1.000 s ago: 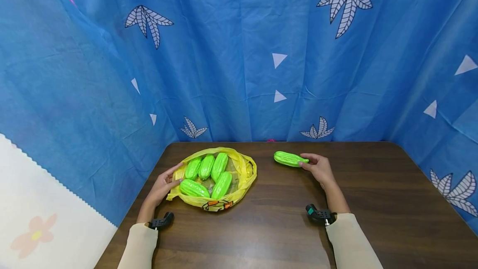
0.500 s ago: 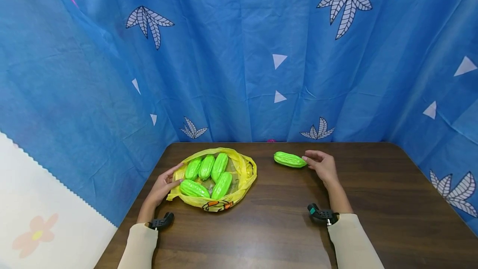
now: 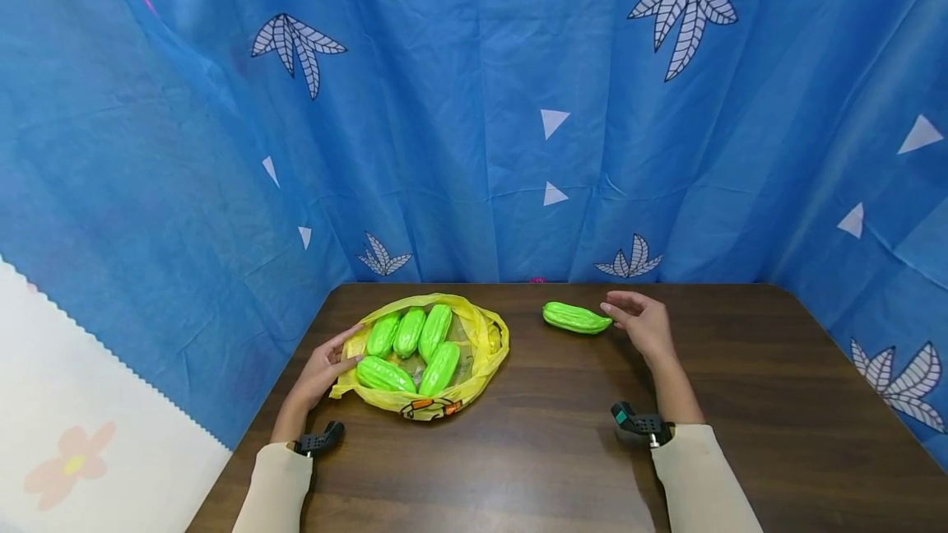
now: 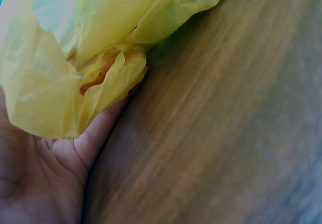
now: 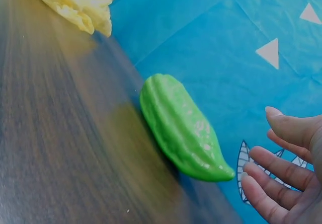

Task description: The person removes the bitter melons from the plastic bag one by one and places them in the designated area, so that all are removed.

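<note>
- One green gourd [image 3: 576, 317] lies on the worktop [image 3: 541, 434], just in front of the fingertips of the right grip [image 3: 643, 331], with its pointed end nearest to them.
- What has changed: one second ago the right grip pinched this pointed end; now the fingers are wide, hold nothing, and have a small gap to it.
- For the work in hand, I judge this means the gourd is released, and it seems to rest steady by itself.
- The left grip [image 3: 320, 367] has stayed at the near side of the yellow bag [image 3: 485, 362], thumb and fingers at its rim; if it really pinches the plastic, I cannot tell.
- Five more gourds [image 3: 435, 331] lie inside the bag, beyond the left thumb.
- The bag is thin, soft and crumpled plastic, its mouth spread round, with orange and black print.
- The released gourd is long, with shiny skin and lengthwise ridges, blunt at the end away from the right grip.
- The worktop has dark wood grain.
</note>
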### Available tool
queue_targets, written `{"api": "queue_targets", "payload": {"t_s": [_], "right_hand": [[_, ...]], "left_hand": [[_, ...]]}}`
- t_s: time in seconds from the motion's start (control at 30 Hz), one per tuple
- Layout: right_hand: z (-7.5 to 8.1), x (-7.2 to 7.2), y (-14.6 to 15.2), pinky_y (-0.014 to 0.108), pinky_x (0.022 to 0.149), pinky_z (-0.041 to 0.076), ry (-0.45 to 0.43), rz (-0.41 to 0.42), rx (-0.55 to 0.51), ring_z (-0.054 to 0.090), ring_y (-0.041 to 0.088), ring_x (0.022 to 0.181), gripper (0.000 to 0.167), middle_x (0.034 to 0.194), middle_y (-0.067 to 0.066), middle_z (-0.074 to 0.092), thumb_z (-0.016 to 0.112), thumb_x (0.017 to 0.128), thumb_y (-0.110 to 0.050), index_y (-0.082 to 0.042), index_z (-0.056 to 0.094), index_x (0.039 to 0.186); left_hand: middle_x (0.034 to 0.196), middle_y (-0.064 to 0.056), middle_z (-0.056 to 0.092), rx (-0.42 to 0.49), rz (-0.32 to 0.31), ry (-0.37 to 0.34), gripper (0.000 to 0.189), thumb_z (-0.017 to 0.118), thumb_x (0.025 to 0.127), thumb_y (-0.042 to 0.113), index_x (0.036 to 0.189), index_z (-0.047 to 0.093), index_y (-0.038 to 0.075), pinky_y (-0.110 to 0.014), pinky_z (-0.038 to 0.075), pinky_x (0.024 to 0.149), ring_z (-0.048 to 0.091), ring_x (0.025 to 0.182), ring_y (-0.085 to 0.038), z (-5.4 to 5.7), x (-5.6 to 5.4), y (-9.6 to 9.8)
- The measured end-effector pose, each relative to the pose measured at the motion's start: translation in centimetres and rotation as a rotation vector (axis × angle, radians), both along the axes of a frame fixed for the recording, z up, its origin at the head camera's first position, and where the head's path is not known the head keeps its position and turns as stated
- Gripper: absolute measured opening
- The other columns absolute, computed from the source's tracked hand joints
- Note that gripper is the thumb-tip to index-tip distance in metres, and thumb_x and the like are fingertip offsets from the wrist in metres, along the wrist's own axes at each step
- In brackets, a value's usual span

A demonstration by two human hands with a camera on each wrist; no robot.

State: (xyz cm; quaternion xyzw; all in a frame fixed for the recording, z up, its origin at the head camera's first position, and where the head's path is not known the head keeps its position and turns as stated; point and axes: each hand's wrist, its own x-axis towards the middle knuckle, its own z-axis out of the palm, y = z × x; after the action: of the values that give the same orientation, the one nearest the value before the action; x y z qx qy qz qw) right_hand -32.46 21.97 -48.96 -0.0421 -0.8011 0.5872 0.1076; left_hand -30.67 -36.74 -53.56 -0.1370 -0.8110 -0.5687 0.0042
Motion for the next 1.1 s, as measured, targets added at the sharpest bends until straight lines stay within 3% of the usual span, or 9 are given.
{"api": "queue_targets", "payload": {"t_s": [0.27,0.47,0.67,0.77,0.97,1.1], "right_hand": [[1.1,0.2,-0.8,0.019,0.075,0.055,0.046,0.011,0.016,0.063,0.007,0.095,0.049,0.126,0.017,0.068,0.075,0.093,-0.035,-0.002,0.068,0.128],[2.0,0.6,-2.2,0.023,0.075,0.057,0.079,0.069,0.021,0.063,0.004,0.090,0.042,0.120,0.020,0.070,0.075,0.094,-0.027,0.002,0.069,0.124],[1.6,0.6,-3.7,0.019,0.075,0.055,0.105,0.140,0.041,0.066,0.018,0.097,0.038,0.117,0.019,0.071,0.075,0.095,-0.025,0.000,0.071,0.122],[1.8,0.8,-4.4,0.026,0.078,0.057,0.120,0.177,0.039,0.066,0.024,0.099,0.035,0.116,0.018,0.072,0.074,0.095,-0.023,0.000,0.071,0.122],[2.0,0.6,-5.4,0.043,0.082,0.059,0.123,0.245,-0.001,0.068,0.024,0.098,0.035,0.116,0.021,0.072,0.073,0.096,-0.019,0.003,0.070,0.123],[2.5,0.7,-6.1,0.052,0.084,0.057,0.133,0.279,-0.002,0.066,0.033,0.103,0.035,0.119,0.024,0.070,0.071,0.097,-0.015,0.006,0.068,0.125]], "left_hand": [[0.162,-0.017,0.031,-0.004,0.002,0.007,0.063,0.068,0.098,0.012,0.155,0.043,0.008,-0.017,0.049,0.090,0.041,0.132,-0.001,0.1,0.1,-0.1],[0.163,-0.017,0.030,0.007,-0.004,-0.007,0.063,0.068,0.098,0.012,0.155,0.042,0.008,-0.018,0.050,0.089,0.044,0.130,0.001,0.0,0.0,-0.1],[0.163,-0.019,0.030,0.019,-0.007,-0.018,0.063,0.067,0.099,0.012,0.156,0.041,0.006,-0.018,0.050,0.091,0.047,0.125,0.006,-0.3,0.2,0.0],[0.163,-0.019,0.030,0.018,-0.007,-0.018,0.063,0.067,0.099,0.011,0.156,0.040,0.006,-0.019,0.051,0.089,0.050,0.122,0.007,-0.3,0.3,0.1],[0.163,-0.021,0.030,0.024,-0.011,-0.007,0.064,0.067,0.098,0.011,0.156,0.040,0.005,-0.019,0.051,0.089,0.049,0.123,0.007,-0.3,0.3,0.1],[0.162,-0.020,0.030,0.020,-0.014,0.003,0.063,0.067,0.098,0.011,0.156,0.040,0.005,-0.018,0.050,0.090,0.048,0.125,0.006,-0.1,0.1,0.0]]}}
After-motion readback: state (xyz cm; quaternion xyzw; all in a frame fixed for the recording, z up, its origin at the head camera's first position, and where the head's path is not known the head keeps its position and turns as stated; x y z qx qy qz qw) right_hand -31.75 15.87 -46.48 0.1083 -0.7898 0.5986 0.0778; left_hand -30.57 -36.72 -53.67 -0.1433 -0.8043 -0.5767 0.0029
